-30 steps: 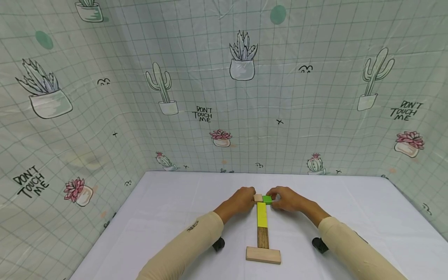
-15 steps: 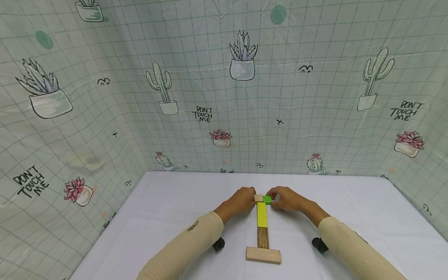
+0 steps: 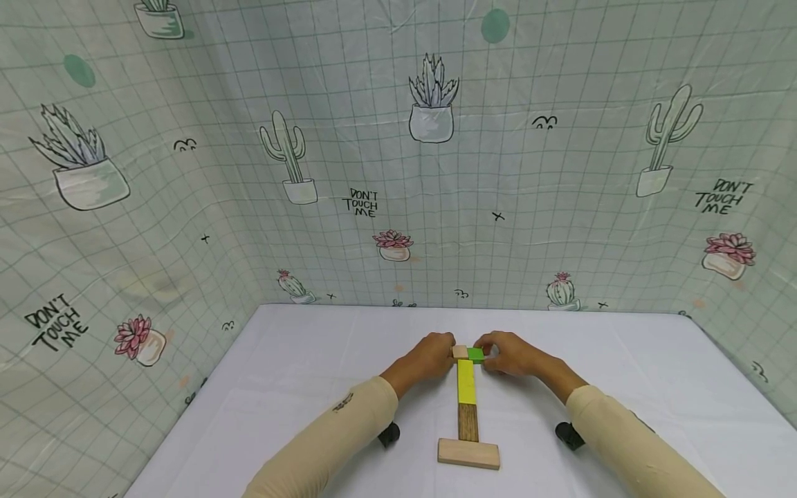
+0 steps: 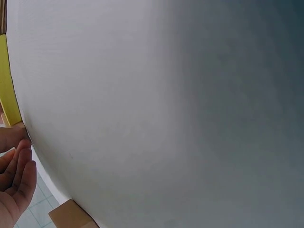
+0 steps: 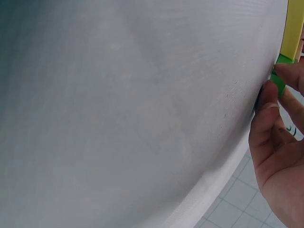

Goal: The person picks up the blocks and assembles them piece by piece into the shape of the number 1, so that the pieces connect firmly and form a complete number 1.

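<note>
In the head view my left hand pinches a small plain wooden block at its left side. From the other side, my right hand pinches a green block between thumb and fingers. The two blocks sit side by side, forming a short crossbar. Directly below them a yellow block runs toward me, followed by a dark-grained brown block. A wide pale wooden block lies crosswise at the near end. The right wrist view shows fingertips at the green block.
A white cloth covers the table. Behind it hangs a patterned cactus curtain. Dark cylindrical pieces show beside the left sleeve and the right sleeve. In the left wrist view a tan block appears at the bottom.
</note>
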The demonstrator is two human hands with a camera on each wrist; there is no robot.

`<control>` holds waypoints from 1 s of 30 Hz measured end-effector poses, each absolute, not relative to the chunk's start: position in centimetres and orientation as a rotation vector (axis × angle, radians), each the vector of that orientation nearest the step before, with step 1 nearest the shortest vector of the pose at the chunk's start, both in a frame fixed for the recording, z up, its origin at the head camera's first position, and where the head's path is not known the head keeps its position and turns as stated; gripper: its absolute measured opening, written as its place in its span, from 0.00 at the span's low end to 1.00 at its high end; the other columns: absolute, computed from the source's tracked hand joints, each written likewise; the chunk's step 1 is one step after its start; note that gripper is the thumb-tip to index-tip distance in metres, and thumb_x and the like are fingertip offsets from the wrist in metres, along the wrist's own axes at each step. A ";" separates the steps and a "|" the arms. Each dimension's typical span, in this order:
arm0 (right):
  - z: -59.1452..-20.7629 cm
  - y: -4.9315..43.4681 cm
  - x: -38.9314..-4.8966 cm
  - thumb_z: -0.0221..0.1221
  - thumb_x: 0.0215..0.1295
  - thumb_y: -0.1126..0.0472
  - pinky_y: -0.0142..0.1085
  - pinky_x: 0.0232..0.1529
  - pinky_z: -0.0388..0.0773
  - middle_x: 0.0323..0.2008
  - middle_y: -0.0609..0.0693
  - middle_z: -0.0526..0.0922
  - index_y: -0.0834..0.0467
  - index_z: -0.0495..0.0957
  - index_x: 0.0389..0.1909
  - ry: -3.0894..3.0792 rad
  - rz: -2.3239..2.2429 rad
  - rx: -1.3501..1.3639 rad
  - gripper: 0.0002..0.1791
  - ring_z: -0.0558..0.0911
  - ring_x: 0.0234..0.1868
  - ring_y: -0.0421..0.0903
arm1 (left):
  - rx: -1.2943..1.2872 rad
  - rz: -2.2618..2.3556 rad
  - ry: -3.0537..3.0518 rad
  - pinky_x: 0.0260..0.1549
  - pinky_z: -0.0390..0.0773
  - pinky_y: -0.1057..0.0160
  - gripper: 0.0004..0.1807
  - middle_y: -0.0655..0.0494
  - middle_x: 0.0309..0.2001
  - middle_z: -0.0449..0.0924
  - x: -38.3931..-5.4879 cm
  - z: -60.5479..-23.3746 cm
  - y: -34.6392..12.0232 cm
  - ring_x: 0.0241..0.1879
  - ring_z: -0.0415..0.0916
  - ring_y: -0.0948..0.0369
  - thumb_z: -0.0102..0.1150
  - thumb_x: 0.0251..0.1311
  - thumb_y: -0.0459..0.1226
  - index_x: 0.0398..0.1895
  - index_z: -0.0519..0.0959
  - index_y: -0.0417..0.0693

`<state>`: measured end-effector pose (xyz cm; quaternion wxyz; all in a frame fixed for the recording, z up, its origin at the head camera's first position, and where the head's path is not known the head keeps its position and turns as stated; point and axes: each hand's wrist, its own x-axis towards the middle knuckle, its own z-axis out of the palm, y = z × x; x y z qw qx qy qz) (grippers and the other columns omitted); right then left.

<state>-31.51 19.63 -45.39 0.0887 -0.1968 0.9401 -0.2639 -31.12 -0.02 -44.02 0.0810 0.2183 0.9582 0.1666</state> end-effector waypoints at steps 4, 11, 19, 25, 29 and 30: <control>-45.5 19.6 -31.6 0.63 0.56 0.64 0.44 0.47 0.72 0.37 0.46 0.77 0.56 0.78 0.48 2.804 -0.780 -0.580 0.17 0.73 0.40 0.45 | 0.651 0.500 2.861 0.30 0.74 0.70 0.15 0.57 0.33 0.78 -31.1 -44.0 -0.1 0.29 0.70 0.66 0.60 0.62 0.37 0.50 0.75 0.41; -45.5 19.5 -31.6 0.63 0.56 0.64 0.45 0.47 0.73 0.37 0.46 0.77 0.56 0.79 0.48 2.805 -0.780 -0.582 0.17 0.73 0.40 0.45 | 0.653 0.495 2.871 0.35 0.76 0.69 0.17 0.54 0.39 0.80 -31.2 -44.1 -0.3 0.31 0.71 0.66 0.60 0.61 0.37 0.52 0.75 0.41; -45.4 19.6 -31.5 0.63 0.57 0.64 0.45 0.47 0.73 0.37 0.46 0.77 0.57 0.78 0.48 2.797 -0.783 -0.613 0.17 0.73 0.41 0.45 | 0.607 0.496 2.875 0.33 0.75 0.68 0.21 0.58 0.33 0.78 -31.0 -43.9 -0.9 0.31 0.71 0.66 0.61 0.60 0.38 0.56 0.73 0.42; -45.2 19.7 -31.5 0.63 0.57 0.64 0.46 0.47 0.73 0.38 0.47 0.77 0.57 0.78 0.49 2.785 -0.782 -0.608 0.17 0.73 0.41 0.46 | 0.561 0.524 2.872 0.33 0.76 0.67 0.22 0.59 0.34 0.78 -30.8 -43.8 -1.2 0.30 0.71 0.66 0.62 0.60 0.40 0.56 0.73 0.44; -45.1 19.6 -31.4 0.63 0.57 0.63 0.46 0.48 0.73 0.38 0.47 0.77 0.56 0.78 0.49 2.784 -0.782 -0.585 0.17 0.73 0.41 0.46 | 0.555 0.510 2.887 0.34 0.76 0.65 0.23 0.58 0.36 0.79 -30.6 -43.7 -1.6 0.31 0.72 0.65 0.62 0.59 0.43 0.56 0.73 0.45; -45.1 19.6 -31.3 0.63 0.57 0.63 0.46 0.49 0.72 0.38 0.46 0.77 0.56 0.78 0.49 2.783 -0.783 -0.582 0.17 0.73 0.41 0.46 | 0.553 0.505 2.887 0.35 0.77 0.65 0.23 0.58 0.36 0.79 -30.6 -43.7 -1.6 0.32 0.73 0.65 0.62 0.59 0.43 0.56 0.73 0.45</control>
